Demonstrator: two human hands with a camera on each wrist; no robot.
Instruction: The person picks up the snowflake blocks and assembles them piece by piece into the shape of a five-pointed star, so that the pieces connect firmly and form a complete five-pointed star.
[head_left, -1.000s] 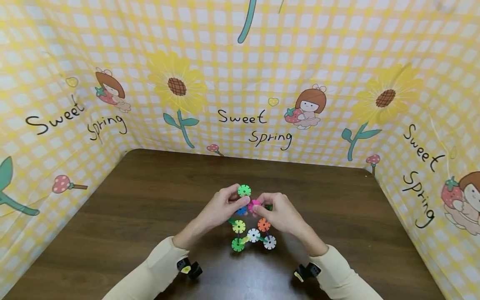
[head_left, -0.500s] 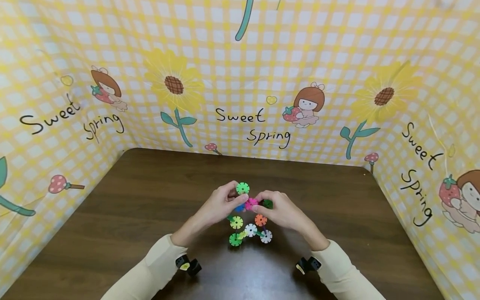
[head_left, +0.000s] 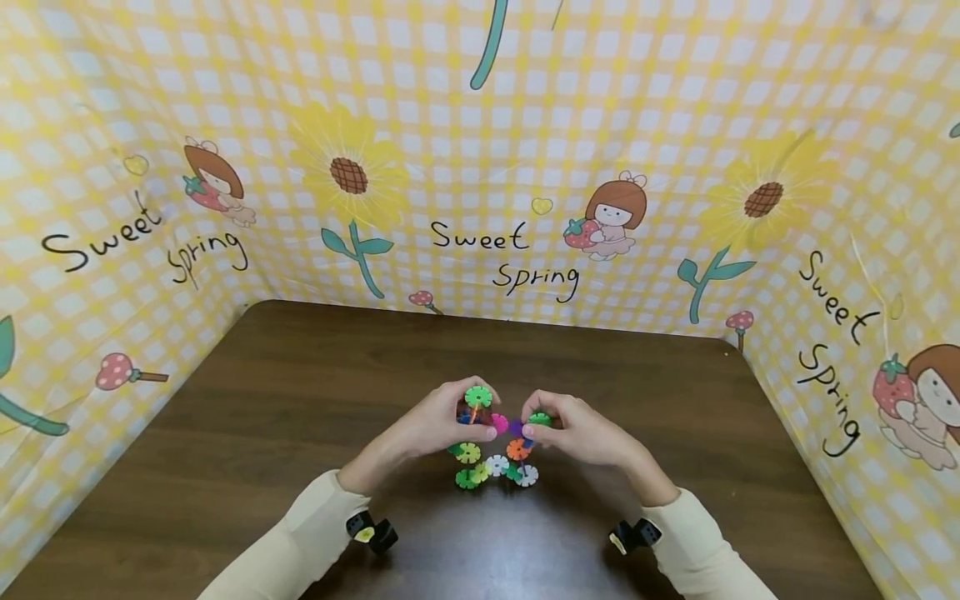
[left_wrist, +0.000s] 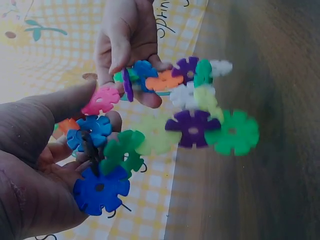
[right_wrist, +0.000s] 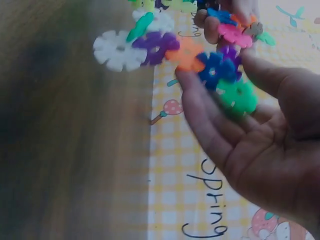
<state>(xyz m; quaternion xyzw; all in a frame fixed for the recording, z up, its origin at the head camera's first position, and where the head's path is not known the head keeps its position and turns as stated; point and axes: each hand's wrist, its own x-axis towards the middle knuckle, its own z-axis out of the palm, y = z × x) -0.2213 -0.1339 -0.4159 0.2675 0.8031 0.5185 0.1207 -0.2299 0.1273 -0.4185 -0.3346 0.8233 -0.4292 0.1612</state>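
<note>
Notched, flower-shaped plastic interlocking discs are joined into a many-coloured chain, which hangs between my hands over the table. My left hand (head_left: 446,421) grips one end, its thumb against a pink disc (left_wrist: 101,100). Blue discs (left_wrist: 101,190) and a light green disc (head_left: 477,396) on an orange one belong to that end. My right hand (head_left: 573,425) holds the other end, thumb at a purple disc (right_wrist: 231,62), with a green disc (right_wrist: 237,97) over its fingers. A small gap separates the pink and purple discs. White discs (head_left: 497,465) form the near, lower part of the chain.
The dark wooden table (head_left: 337,358) lies under the hands. A yellow checked cloth (head_left: 480,167) with printed flowers and words walls it at the back and both sides. Black wrist cameras (head_left: 371,532) sit at both cuffs.
Both hands were together at the pink disc; now they have drawn slightly apart, the right one to the right. A purple disc shows at the right fingertips, and the chain has tilted.
</note>
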